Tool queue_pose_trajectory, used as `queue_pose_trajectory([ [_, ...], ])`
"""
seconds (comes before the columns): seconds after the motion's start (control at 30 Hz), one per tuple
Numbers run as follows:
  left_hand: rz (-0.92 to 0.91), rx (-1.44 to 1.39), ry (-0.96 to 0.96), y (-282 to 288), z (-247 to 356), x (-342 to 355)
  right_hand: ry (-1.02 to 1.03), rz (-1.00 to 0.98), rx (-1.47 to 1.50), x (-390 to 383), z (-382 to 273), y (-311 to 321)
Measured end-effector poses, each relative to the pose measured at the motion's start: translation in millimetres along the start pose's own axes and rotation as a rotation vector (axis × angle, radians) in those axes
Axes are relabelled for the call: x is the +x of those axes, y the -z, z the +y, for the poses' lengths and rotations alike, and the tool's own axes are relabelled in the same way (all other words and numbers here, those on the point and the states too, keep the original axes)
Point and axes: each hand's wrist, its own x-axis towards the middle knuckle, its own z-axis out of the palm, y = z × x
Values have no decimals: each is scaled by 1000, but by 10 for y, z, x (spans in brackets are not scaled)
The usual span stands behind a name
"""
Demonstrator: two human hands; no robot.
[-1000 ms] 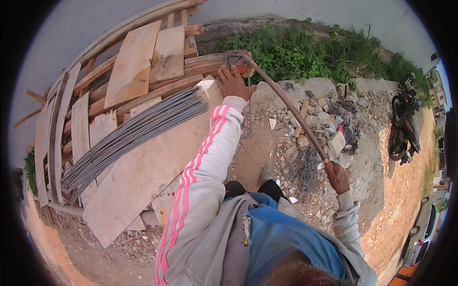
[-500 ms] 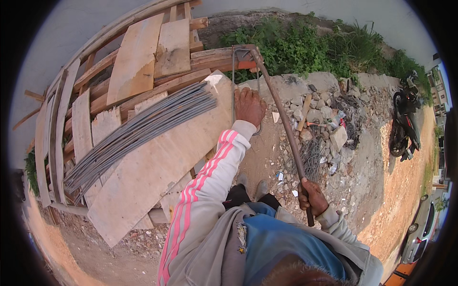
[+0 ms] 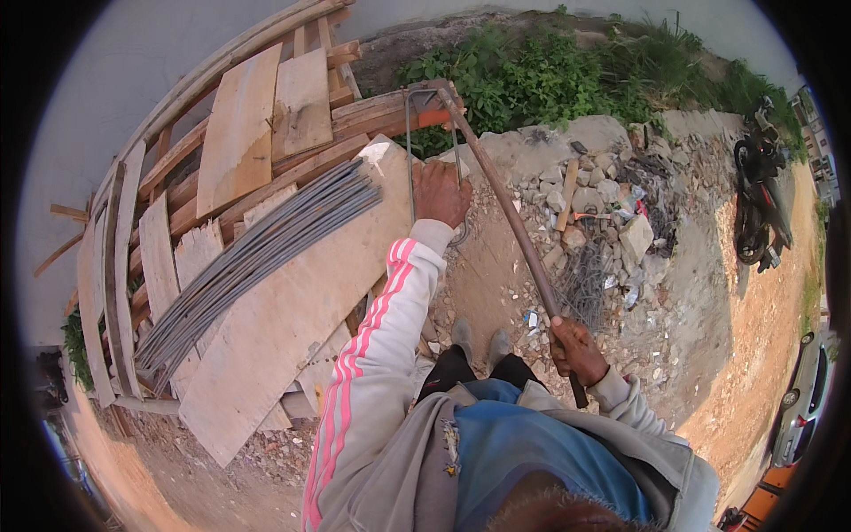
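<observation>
Left hand: The left hand lies with its back upward on the thin bent rod, between the long sides; whether its grip is pressed around the metal, I cannot tell.
Right hand: The right hand has its grip closed around the brown bar, near the lower end.
Bar: It slopes up to the left, and its far end is at the orange piece upon the timber beam.
Bent rod: It makes a long narrow loop, with its upper end beside the orange piece.
Steel rods: A bundle of grey rods rests on the wide board, left of the left hand.
Ground: Rubble and tangled wire lie to the right of the bar.
Behind: Green plants grow near the beam's end.
</observation>
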Motion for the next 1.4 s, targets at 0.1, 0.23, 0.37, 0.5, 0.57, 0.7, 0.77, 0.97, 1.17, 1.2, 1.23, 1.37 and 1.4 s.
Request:
queue_pose_trajectory([
  [0.1,55,9,-33,-13,7,-2,20,-4,-40,-36,-22,22],
  [0.23,58,30,-39,9,-13,5,5,-30,43,-5,79,-51],
  [0.37,139,67,-79,-72,-18,-30,-42,-33,90,-5,146,-70],
  [0.5,72,29,-33,-110,-8,-31,8,-28,168,-36,244,-479],
  [0.57,26,19,-20,-78,-2,-20,41,-27,206,-44,335,-610],
  [0.7,91,62,-75,-5,10,-19,103,15,107,20,401,-571],
  [0.77,104,90,-75,-12,2,-13,101,-2,39,29,296,-309],
  [0.97,-20,56,123,-26,446,268,267,-4,-160,38,66,415],
  [1.17,163,-826,450,84,725,385,607,231,-313,46,367,840],
  [1.2,153,-1021,479,142,695,341,621,313,-355,35,467,918],
  [1.23,141,-1108,472,180,612,245,635,395,-398,40,595,1016],
  [1.37,23,-1316,528,397,638,-255,514,520,-332,19,1164,1317],
  [1.4,-27,-1326,570,490,729,-379,579,566,-306,86,1405,1398],
])
